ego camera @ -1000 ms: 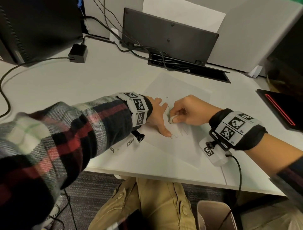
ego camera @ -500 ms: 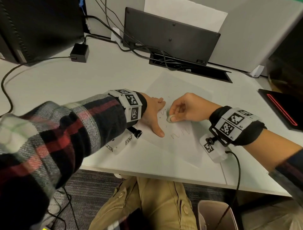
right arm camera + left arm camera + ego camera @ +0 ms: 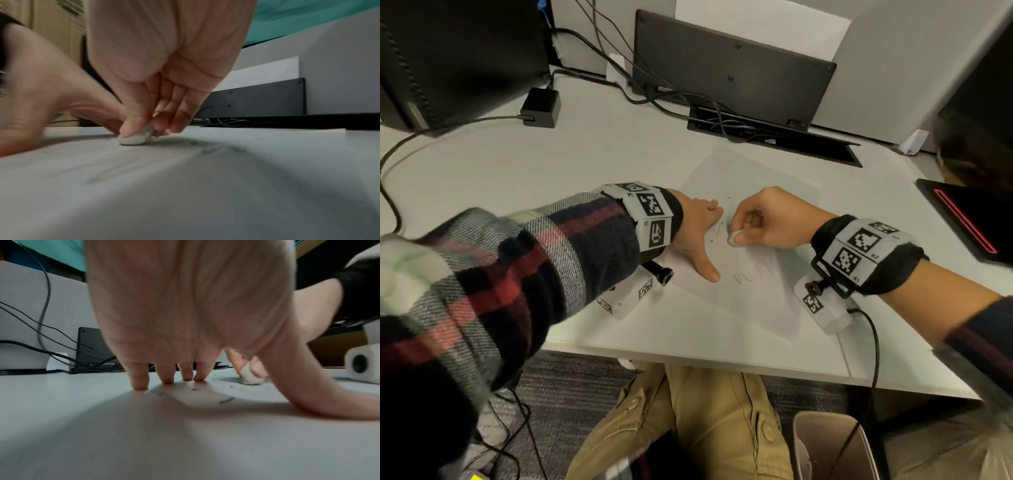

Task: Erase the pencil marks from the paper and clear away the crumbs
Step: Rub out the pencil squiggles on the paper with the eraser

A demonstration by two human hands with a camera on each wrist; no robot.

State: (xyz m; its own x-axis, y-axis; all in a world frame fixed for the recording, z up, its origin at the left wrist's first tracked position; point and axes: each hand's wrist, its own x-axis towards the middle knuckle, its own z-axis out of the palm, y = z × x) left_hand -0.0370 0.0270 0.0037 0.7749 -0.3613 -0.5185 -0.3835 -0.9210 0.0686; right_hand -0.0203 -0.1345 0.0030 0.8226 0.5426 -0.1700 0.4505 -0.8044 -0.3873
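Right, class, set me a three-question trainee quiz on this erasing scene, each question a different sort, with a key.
1. True or false: the left hand lies flat with spread fingers on the paper.
2. The right hand pinches: A) a pencil B) an eraser C) a brush
3. Fill in: pencil marks remain on the side of the eraser nearer the ____.

Key: 1 true; 2 B; 3 person
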